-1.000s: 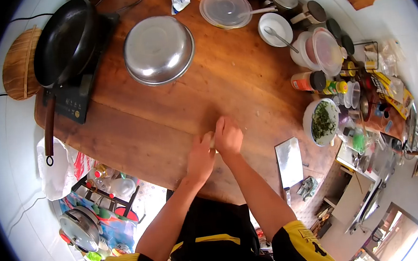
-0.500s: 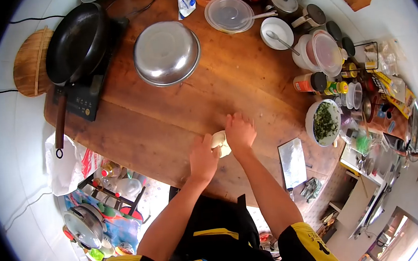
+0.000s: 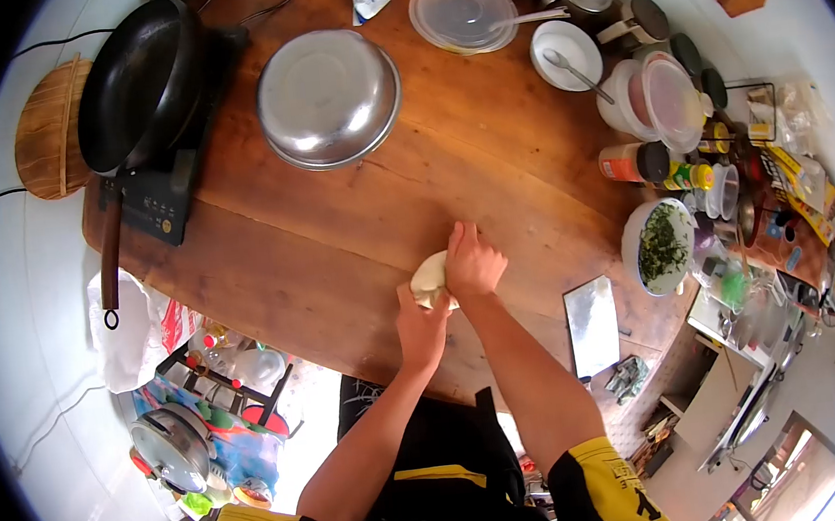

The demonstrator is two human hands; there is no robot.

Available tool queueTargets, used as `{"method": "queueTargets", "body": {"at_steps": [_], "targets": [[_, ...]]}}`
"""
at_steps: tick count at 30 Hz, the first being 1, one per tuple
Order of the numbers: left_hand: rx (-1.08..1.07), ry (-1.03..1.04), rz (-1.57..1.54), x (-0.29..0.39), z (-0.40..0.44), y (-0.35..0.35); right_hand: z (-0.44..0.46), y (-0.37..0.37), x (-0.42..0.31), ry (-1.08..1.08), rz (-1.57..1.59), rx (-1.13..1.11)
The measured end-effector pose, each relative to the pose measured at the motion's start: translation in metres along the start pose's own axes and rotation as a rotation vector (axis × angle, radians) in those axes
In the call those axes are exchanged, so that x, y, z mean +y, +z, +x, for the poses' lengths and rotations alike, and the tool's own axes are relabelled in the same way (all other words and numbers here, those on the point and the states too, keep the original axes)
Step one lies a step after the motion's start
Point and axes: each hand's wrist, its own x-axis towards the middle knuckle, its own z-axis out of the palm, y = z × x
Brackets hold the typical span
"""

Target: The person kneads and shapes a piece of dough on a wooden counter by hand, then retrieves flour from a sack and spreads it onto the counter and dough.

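On the near part of the wooden tabletop, the left hand and right hand seem mid-knead on pale dough, fingers curled at its left and right sides, any pinch unclear, another press calling for even pressure

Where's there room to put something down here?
The brown wooden table is bare between the upside-down silver metal bowl and the right hand, and between the left hand and the flat black cooker. Its right edge is crowded: white bowl of chopped greens, black-lidded jar.
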Motion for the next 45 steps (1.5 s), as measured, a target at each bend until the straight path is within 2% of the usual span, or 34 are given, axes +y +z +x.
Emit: {"method": "queueTargets", "body": {"at_steps": [1,3,4,5,6,8,10,11,13,14,15,16,17,18,19,20,21,23,24,25,26,27,29,30,32,33,35,39,42,44,45], "targets": [[0.041,-0.023,-0.027,0.004,0.003,0.006,-0.001,-0.004,-0.004,0.006,-0.009,0.012],[0.013,-0.012,0.004,0.020,0.005,-0.007,0.001,-0.011,-0.008,0.247,-0.033,-0.117],[-0.041,0.120,0.301,0.032,0.004,-0.014,0.002,-0.014,-0.001,0.304,-0.010,-0.255],[-0.087,0.242,0.603,0.038,0.001,-0.019,0.003,-0.022,0.002,0.299,-0.010,-0.253],[-0.111,0.356,0.728,0.036,0.001,-0.020,0.000,-0.033,0.001,0.279,0.057,-0.175],[-0.121,0.342,0.849,0.044,-0.002,-0.014,0.003,-0.040,-0.014,0.253,0.134,-0.088],[-0.134,0.316,0.968,0.048,-0.001,-0.012,0.003,-0.035,-0.033,0.399,0.055,-0.334],[-0.141,0.275,0.946,0.045,-0.002,-0.013,-0.006,-0.030,-0.027,0.401,0.052,-0.344],[-0.146,0.232,0.924,0.034,0.004,-0.018,-0.022,-0.014,-0.010,-0.026,0.140,-0.008],[-0.171,0.302,0.663,0.020,0.006,-0.027,-0.022,-0.012,-0.004,-0.028,0.141,-0.013],[-0.191,0.370,0.399,0.016,0.007,-0.032,-0.020,-0.011,0.000,-0.193,0.184,0.056],[-0.186,0.369,0.398,0.012,0.008,-0.032,-0.016,-0.007,0.003,-0.358,0.229,0.124],[-0.152,0.246,0.255,0.010,0.007,-0.033,-0.009,-0.006,-0.003,-0.364,0.235,0.115],[-0.114,0.118,0.116,0.008,0.002,-0.035,-0.001,-0.008,-0.014,-0.258,0.121,0.039],[-0.116,0.098,0.125,0.005,-0.001,-0.036,0.001,-0.010,-0.019,-0.140,-0.002,-0.041],[-0.081,-0.077,-0.051,0.008,0.006,-0.031,0.003,-0.004,-0.021,-0.021,-0.023,-0.072],[-0.042,-0.231,-0.232,0.012,0.018,-0.027,0.003,-0.002,-0.024,-0.025,-0.019,-0.062],[-0.020,-0.201,-0.157,0.016,0.030,-0.023,0.004,-0.002,-0.027,0.234,0.033,-0.082],[-0.023,-0.155,-0.037,0.016,0.037,-0.026,0.003,-0.004,-0.022,0.246,0.036,-0.075],[-0.026,-0.114,0.085,0.013,0.043,-0.030,-0.003,-0.008,-0.012,0.336,0.348,-0.129],[0.034,0.122,0.478,0.006,0.053,-0.038,-0.012,-0.013,-0.001,0.431,0.658,-0.179],[0.077,0.368,0.865,0.000,0.063,-0.041,-0.022,-0.020,0.013,0.470,0.653,-0.174],[0.110,0.259,0.897,0.046,0.058,-0.032,-0.037,-0.034,0.044,0.281,0.595,0.101],[0.083,0.257,0.914,0.048,0.062,-0.024,-0.045,-0.038,0.066,0.312,0.590,0.105],[0.199,0.548,0.787,0.049,0.073,-0.007,-0.058,-0.041,0.107,0.055,0.097,0.157],[0.186,0.551,0.806,0.049,0.079,0.005,-0.065,-0.040,0.120,0.076,0.104,0.154],[0.296,0.632,0.847,0.046,0.087,0.033,-0.078,-0.036,0.136,-0.175,0.015,0.094],[0.369,0.681,1.108,0.031,0.080,0.056,-0.082,-0.030,0.140,-0.142,0.041,0.064],[0.411,0.605,1.130,0.028,0.083,0.054,-0.080,-0.032,0.137,-0.128,0.061,0.046],[0.521,0.491,1.289,0.039,0.089,0.065,-0.077,-0.029,0.135,-0.118,0.072,0.059],[0.509,0.497,1.293,0.040,0.090,0.076,-0.079,-0.029,0.137,-0.108,0.073,0.063]]}}
